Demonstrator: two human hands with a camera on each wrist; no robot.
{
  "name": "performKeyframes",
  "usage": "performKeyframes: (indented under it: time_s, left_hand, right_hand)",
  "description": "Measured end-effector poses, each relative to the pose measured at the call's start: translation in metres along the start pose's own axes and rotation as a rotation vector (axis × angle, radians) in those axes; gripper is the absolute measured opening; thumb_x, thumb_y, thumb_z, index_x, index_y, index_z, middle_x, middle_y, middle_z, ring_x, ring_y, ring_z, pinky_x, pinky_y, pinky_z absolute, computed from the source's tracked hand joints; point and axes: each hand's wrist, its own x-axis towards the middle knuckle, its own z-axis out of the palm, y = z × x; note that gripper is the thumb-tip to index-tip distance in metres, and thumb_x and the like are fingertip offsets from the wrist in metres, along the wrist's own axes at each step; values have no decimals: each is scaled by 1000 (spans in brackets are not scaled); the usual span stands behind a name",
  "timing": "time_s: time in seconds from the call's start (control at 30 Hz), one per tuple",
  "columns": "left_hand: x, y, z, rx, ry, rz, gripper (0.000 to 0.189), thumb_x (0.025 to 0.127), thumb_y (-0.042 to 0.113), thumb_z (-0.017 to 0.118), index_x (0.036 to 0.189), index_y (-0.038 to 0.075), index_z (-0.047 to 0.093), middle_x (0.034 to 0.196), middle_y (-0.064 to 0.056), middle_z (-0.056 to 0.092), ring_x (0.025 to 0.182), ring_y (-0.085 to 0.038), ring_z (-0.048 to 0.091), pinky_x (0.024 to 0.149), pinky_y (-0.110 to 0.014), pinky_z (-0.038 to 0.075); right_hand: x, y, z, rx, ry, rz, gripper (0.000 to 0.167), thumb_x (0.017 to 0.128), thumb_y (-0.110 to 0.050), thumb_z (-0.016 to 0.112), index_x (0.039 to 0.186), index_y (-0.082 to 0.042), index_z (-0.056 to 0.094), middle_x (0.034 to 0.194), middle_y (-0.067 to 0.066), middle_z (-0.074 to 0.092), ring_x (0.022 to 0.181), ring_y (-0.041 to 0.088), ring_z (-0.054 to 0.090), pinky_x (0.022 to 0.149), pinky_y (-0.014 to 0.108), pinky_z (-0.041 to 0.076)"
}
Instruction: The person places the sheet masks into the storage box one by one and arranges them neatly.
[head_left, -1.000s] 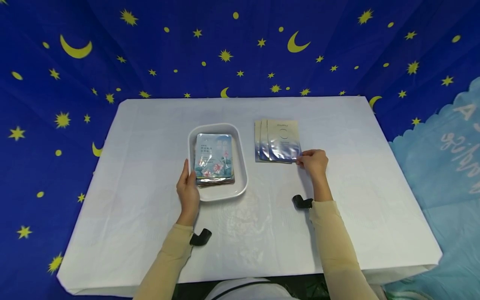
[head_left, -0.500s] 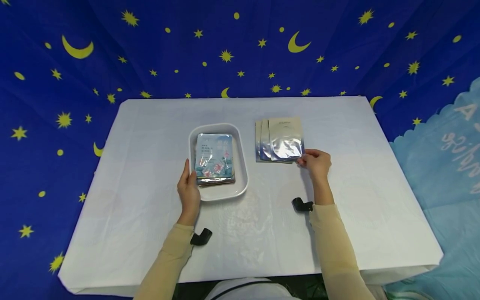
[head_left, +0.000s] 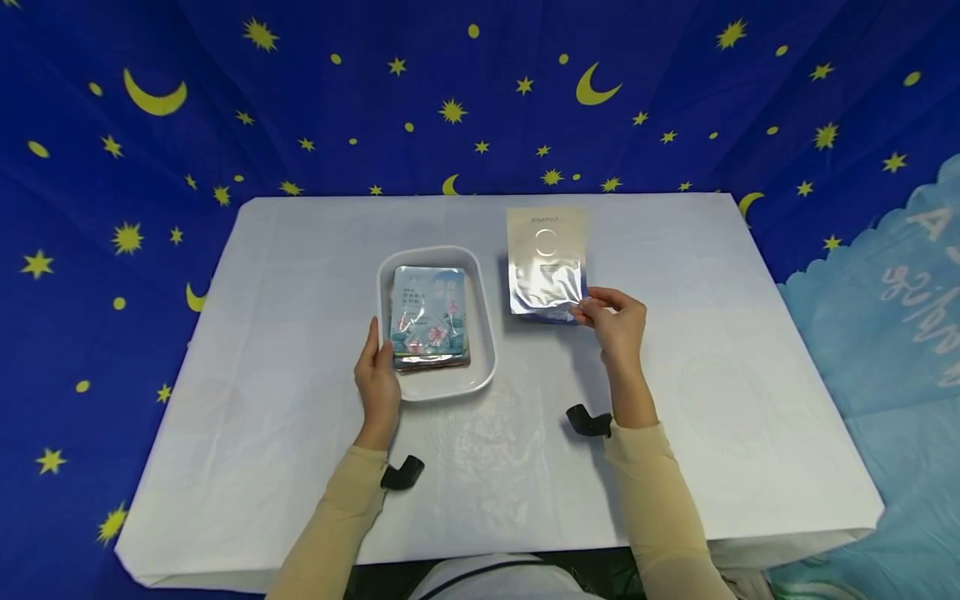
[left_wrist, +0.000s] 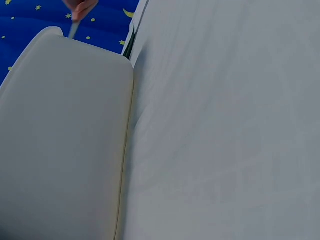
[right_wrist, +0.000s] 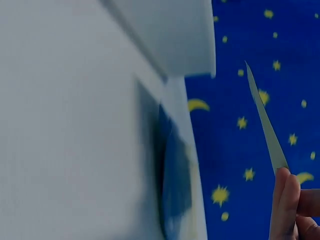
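A white tray (head_left: 480, 371) stands left of the table's middle. In it lies a stack of sheet mask packets, the top packet (head_left: 427, 310) pale blue with pink flowers. My left hand (head_left: 377, 387) rests against the tray's left side with straight fingers, its thumb at the rim. My right hand (head_left: 618, 321) pinches the lower right corner of a beige and silver sheet mask packet (head_left: 546, 258). This packet is raised above the remaining packets (head_left: 551, 317), mostly covering them in the head view. The right wrist view shows it edge-on, as a thin packet (right_wrist: 267, 127) between fingertips and thumb.
A white cloth covers the table (head_left: 300, 483). Behind it hangs a blue curtain (head_left: 510, 108) with yellow moons and stars. A light blue cloth (head_left: 900, 358) is at the right. Black wrist cameras (head_left: 402, 473) are worn on both forearms.
My right hand has lifted the top beige packet off its stack and moved it slightly left, its face tilting up. My left hand and the tray have stayed in place.
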Motion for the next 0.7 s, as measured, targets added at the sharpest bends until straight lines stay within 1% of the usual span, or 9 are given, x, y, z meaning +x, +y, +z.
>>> performKeyframes:
  time_s: [0.1,0.23,0.47,0.63,0.7]
  left_hand:
    - [1,0,0,-1,1,1,49,104,10,39,152,7,32,160,-10,27,149,-25,22,124,-36,19]
    - [1,-1,0,-8,0,4,49,104,10,40,152,7,32,160,-10,27,149,-25,22,124,-36,19]
    - [0,1,-1,-30,3,-11,49,104,9,42,151,6,33,160,-11,28,149,-26,23,124,-36,20]
    - [1,0,-1,-44,6,-12,49,103,7,43,151,5,33,159,-12,28,149,-28,23,124,-38,19]
    - [1,0,-1,-40,7,-8,49,103,7,43,151,5,34,159,-12,28,149,-27,23,124,-37,20]
  right_hand:
    - [-8,-1,12,24,-49,-12,25,85,16,57,109,22,60,76,8,53,53,8,68,57,19,59]
    - [-18,-1,28,43,-101,-18,25,83,18,58,108,23,60,72,7,55,52,9,68,55,20,59]
    - [-34,4,54,31,-183,-24,24,82,18,59,105,23,61,71,6,57,51,9,67,54,20,59]
    - [-46,8,72,-52,-226,-57,23,81,18,61,104,20,64,68,5,62,51,9,67,55,21,59]
    - [-50,10,78,-94,-238,-70,23,81,17,62,103,18,66,69,8,64,51,8,66,56,22,59]
